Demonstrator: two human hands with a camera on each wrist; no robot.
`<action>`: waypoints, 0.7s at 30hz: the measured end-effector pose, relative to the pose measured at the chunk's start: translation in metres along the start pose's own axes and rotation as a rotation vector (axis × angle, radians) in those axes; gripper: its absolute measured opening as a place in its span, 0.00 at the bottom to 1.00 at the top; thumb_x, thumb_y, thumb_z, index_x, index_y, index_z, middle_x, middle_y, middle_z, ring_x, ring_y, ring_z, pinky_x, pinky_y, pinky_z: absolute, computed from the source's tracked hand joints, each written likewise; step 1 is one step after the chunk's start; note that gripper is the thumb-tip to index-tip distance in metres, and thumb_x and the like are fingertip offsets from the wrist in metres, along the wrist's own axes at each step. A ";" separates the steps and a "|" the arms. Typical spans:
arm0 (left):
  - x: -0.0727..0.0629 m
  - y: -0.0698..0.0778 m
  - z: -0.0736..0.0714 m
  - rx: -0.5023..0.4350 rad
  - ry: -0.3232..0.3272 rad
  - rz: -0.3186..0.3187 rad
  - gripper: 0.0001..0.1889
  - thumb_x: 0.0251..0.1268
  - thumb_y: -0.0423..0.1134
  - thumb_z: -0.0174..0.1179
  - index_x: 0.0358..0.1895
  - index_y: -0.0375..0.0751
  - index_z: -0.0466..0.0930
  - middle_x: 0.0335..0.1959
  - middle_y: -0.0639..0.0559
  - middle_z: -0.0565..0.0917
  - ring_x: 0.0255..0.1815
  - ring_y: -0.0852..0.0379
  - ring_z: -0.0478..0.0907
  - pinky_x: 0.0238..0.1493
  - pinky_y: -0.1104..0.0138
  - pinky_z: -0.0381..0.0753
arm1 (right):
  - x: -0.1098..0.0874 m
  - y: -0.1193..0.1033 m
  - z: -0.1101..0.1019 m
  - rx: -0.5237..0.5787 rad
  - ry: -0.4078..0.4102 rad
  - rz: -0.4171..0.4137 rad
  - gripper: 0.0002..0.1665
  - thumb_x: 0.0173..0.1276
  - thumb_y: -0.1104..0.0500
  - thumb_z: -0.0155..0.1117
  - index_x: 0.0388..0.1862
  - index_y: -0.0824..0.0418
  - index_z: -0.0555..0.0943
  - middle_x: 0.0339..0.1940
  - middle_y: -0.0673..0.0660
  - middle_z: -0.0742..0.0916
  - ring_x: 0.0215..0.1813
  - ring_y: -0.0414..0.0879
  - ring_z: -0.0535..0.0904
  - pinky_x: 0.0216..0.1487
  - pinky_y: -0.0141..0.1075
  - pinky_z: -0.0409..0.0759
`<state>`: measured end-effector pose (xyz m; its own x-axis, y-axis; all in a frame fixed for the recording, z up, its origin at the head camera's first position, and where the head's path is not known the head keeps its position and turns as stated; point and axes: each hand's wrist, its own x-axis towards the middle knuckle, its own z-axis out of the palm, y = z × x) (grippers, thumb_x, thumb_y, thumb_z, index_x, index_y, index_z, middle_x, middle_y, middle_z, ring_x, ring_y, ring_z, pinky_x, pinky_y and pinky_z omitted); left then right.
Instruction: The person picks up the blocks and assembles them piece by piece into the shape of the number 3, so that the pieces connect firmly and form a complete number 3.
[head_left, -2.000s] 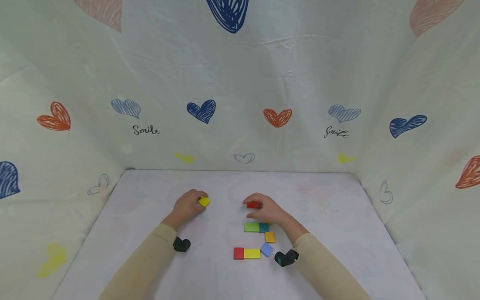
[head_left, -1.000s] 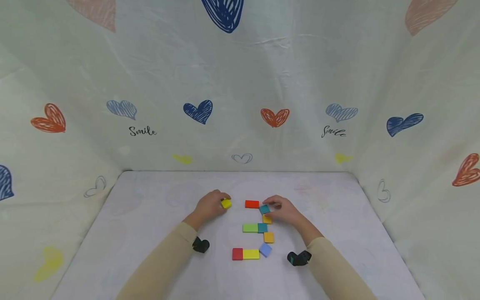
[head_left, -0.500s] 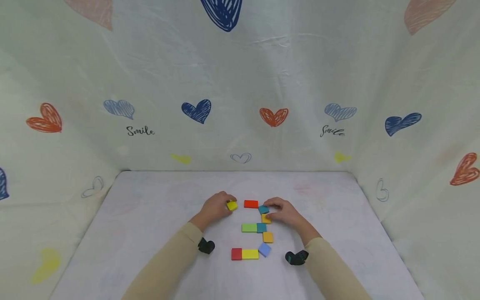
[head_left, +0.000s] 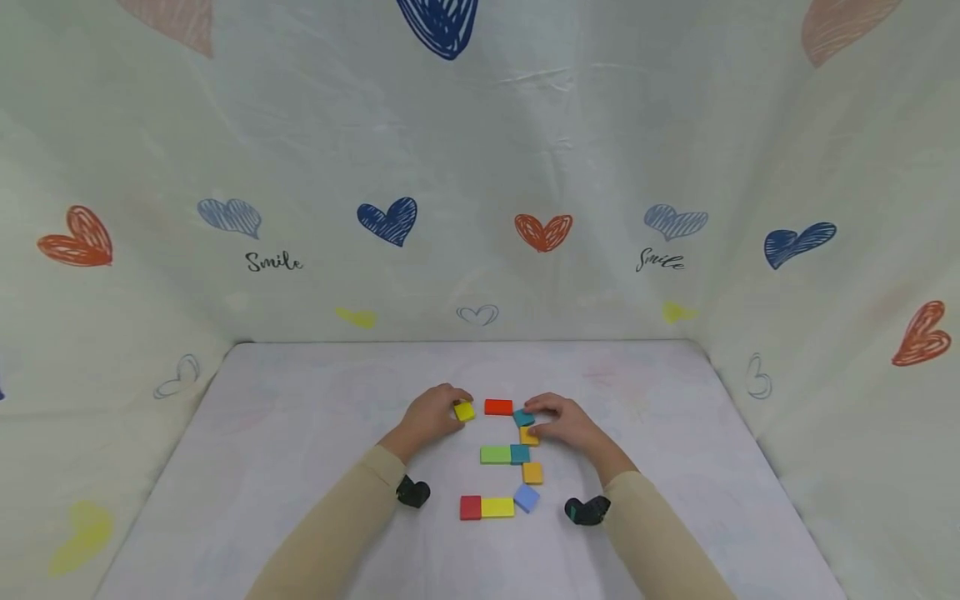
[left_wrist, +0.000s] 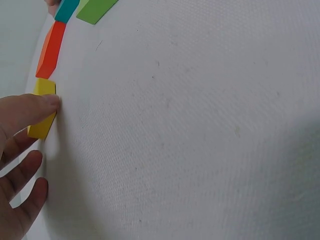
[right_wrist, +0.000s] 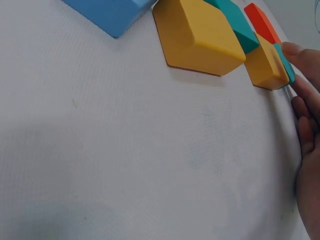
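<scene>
My left hand [head_left: 431, 419] pinches a yellow block [head_left: 465, 412] between thumb and fingers, just left of an orange-red block [head_left: 498, 407]. A small gap parts the two blocks in the head view. At the orange-red block's right end, my right hand [head_left: 567, 425] pinches a slightly tilted teal block [head_left: 523, 417]; thumb and forefinger lie on either side of it in the right wrist view. Directly below is an orange-yellow block [head_left: 528, 436], beside the right thumb. In the left wrist view the thumb covers part of the yellow block [left_wrist: 45, 86].
Farther down the white table [head_left: 300, 500], the chain continues with a green block [head_left: 495, 455], a second teal block [head_left: 520, 454], another orange-yellow block [head_left: 532, 473], a turned blue block [head_left: 527, 498], a long yellow block [head_left: 498, 507] and a red block [head_left: 470, 507]. Heart-printed cloth [head_left: 450, 142] surrounds the table.
My right hand has let go of the orange-red block and taken the teal block, now set against its right end. My left hand has carried the yellow block rightward, close to the row.
</scene>
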<state>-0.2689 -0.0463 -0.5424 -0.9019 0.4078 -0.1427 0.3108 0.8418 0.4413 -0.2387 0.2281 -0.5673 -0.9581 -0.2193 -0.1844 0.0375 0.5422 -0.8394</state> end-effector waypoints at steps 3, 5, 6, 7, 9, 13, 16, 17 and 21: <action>-0.001 -0.001 -0.002 -0.002 0.008 -0.004 0.21 0.55 0.36 0.72 0.54 0.47 0.82 0.45 0.53 0.81 0.45 0.56 0.76 0.53 0.62 0.77 | 0.001 0.000 0.000 -0.004 -0.001 0.009 0.16 0.59 0.57 0.74 0.48 0.48 0.86 0.57 0.49 0.81 0.65 0.53 0.70 0.66 0.55 0.65; -0.002 -0.002 -0.003 -0.006 0.013 -0.014 0.21 0.54 0.37 0.72 0.54 0.47 0.82 0.46 0.53 0.81 0.46 0.55 0.76 0.53 0.61 0.77 | 0.000 -0.001 0.000 -0.006 0.001 0.006 0.16 0.59 0.57 0.74 0.48 0.48 0.87 0.57 0.49 0.81 0.65 0.54 0.70 0.66 0.55 0.65; -0.002 -0.003 -0.003 -0.010 0.016 -0.020 0.21 0.54 0.37 0.72 0.53 0.47 0.82 0.45 0.53 0.81 0.46 0.55 0.76 0.53 0.61 0.77 | 0.000 -0.001 0.000 -0.006 0.000 0.009 0.16 0.59 0.57 0.74 0.48 0.48 0.87 0.57 0.49 0.81 0.65 0.54 0.70 0.66 0.55 0.65; -0.003 -0.004 -0.004 -0.014 0.020 -0.026 0.21 0.54 0.37 0.73 0.53 0.46 0.82 0.45 0.54 0.81 0.45 0.55 0.76 0.53 0.61 0.77 | 0.000 -0.002 0.000 -0.007 -0.001 0.008 0.16 0.59 0.57 0.74 0.48 0.48 0.86 0.57 0.49 0.81 0.65 0.54 0.70 0.66 0.56 0.65; -0.005 -0.006 -0.005 -0.022 0.029 -0.043 0.21 0.53 0.37 0.73 0.52 0.47 0.83 0.43 0.54 0.81 0.44 0.56 0.76 0.52 0.61 0.77 | -0.001 -0.002 0.000 -0.006 -0.002 0.006 0.16 0.60 0.58 0.74 0.48 0.48 0.86 0.57 0.49 0.81 0.65 0.54 0.70 0.66 0.56 0.65; -0.007 -0.010 -0.006 -0.025 0.043 -0.070 0.20 0.52 0.39 0.74 0.51 0.47 0.83 0.39 0.55 0.80 0.41 0.57 0.75 0.48 0.63 0.77 | -0.001 -0.002 0.000 -0.012 -0.002 0.000 0.16 0.59 0.58 0.74 0.47 0.49 0.86 0.57 0.49 0.81 0.65 0.54 0.70 0.66 0.56 0.64; -0.008 -0.012 -0.006 -0.027 0.050 -0.088 0.20 0.52 0.41 0.74 0.50 0.47 0.83 0.39 0.55 0.79 0.40 0.57 0.75 0.46 0.63 0.77 | -0.001 -0.001 0.001 -0.021 -0.005 -0.009 0.16 0.59 0.59 0.74 0.47 0.50 0.86 0.57 0.49 0.81 0.65 0.54 0.69 0.66 0.56 0.64; -0.008 -0.013 -0.007 -0.028 0.052 -0.094 0.20 0.52 0.41 0.74 0.49 0.46 0.83 0.38 0.55 0.79 0.40 0.57 0.75 0.46 0.63 0.77 | 0.000 0.000 0.001 -0.025 -0.006 -0.012 0.16 0.59 0.60 0.74 0.47 0.50 0.86 0.57 0.49 0.81 0.65 0.54 0.69 0.66 0.56 0.64; -0.008 -0.013 -0.007 -0.031 0.060 -0.122 0.19 0.52 0.42 0.75 0.48 0.46 0.83 0.38 0.55 0.79 0.39 0.57 0.74 0.45 0.63 0.77 | 0.000 0.001 0.001 -0.030 -0.019 -0.014 0.16 0.60 0.59 0.74 0.48 0.49 0.86 0.58 0.49 0.80 0.66 0.54 0.69 0.67 0.56 0.63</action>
<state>-0.2675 -0.0626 -0.5407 -0.9490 0.2802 -0.1447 0.1887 0.8722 0.4513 -0.2386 0.2277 -0.5684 -0.9529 -0.2419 -0.1831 0.0157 0.5634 -0.8261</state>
